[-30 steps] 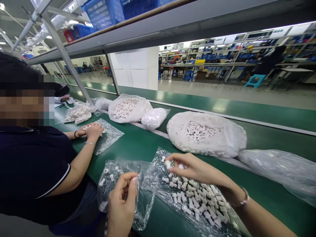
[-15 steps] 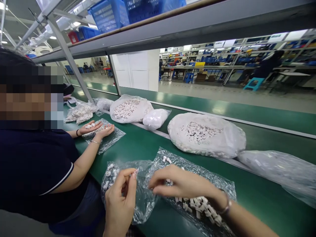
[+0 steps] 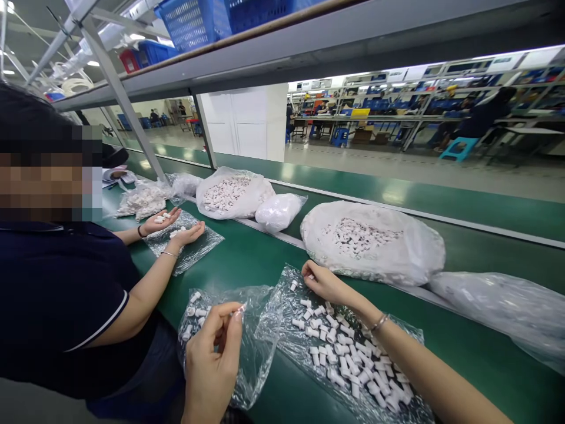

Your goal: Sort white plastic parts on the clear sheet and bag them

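My left hand (image 3: 214, 359) pinches the rim of a clear plastic bag (image 3: 258, 347) between thumb and forefinger. Several white plastic fittings (image 3: 191, 310) lie at the bag's left side, partly hidden behind my hand. At the far corner of a flat clear plastic sheet (image 3: 289, 341), my right hand (image 3: 324, 284) has its fingers closed on a small white fitting (image 3: 311, 277), of which only a bit shows. Many more short, flanged white fittings (image 3: 348, 353) are spread over the sheet, some beneath my right forearm.
Beyond the sheet stands a large open bag of white pieces (image 3: 375, 241), with a folded plastic bag (image 3: 489, 294) to its right. A co-worker (image 3: 66, 282) sits at left, hands cupped over another sheet. A shelf (image 3: 309, 50) with blue baskets hangs overhead.
My right hand has moved from beside the bag's mouth to the sheet's far corner, uncovering the spread fittings. My left hand stays nearly in place, pinching the bag.
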The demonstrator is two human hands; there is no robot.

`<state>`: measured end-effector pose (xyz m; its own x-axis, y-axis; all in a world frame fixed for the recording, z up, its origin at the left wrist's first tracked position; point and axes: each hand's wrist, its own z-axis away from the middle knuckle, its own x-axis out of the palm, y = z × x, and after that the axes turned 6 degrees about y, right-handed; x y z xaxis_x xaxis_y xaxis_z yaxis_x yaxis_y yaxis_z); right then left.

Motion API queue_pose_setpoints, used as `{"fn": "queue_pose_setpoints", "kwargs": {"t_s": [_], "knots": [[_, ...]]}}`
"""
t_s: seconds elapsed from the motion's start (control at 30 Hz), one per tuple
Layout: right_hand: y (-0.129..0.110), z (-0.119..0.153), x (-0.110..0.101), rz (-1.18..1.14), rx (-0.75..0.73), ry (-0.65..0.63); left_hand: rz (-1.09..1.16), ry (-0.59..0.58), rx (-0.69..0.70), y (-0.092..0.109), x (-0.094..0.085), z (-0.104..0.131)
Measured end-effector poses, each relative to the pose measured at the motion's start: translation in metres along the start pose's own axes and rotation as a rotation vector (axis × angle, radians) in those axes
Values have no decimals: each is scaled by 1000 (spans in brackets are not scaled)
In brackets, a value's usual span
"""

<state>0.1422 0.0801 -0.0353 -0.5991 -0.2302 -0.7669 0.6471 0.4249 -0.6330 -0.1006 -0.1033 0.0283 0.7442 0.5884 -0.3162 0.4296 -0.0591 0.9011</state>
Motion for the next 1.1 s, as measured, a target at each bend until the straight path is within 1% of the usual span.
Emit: {"fn": "queue_pose_setpoints", "kwargs": {"t_s": [0.1,0.23,0.3,0.37,0.43,0.57,0.6,0.67,0.77,0.8,0.87,0.97,1.03,1.1], "knots": [[-3,1,0,-21,-8,19,12,-15,-3,0,1,-1],[-10,0,6,-74,-31,-37,14,-10,-1,0,3,0],[-12,-2,6,-132,-20,-65,12,-4,0,1,2,0],[-12,-4,1,-214,10,-82,8,1,5,0,1,0],[-12,-2,-9,-302,43,-96,2,3,13,0,1,1],[-14,8,-28,-405,88,-151,-5,-9,13,0,2,1],[-15,12,-30,-393,95,-170,-4,-12,10,0,2,2],[-19,17,-30,-293,110,-200,-1,-19,6,1,4,2],[-23,19,-19,-104,146,-199,-4,-24,3,3,5,4],[-24,18,-15,-75,160,-195,-7,-24,2,3,5,4],[-24,16,-9,-87,178,-199,-12,-21,2,3,4,5],[-22,14,-13,-198,172,-231,-12,-24,11,2,3,6],[-20,16,-23,-305,164,-251,-10,-25,15,1,2,6],[-17,20,-33,-406,158,-239,-6,-25,16,0,2,6]]}}
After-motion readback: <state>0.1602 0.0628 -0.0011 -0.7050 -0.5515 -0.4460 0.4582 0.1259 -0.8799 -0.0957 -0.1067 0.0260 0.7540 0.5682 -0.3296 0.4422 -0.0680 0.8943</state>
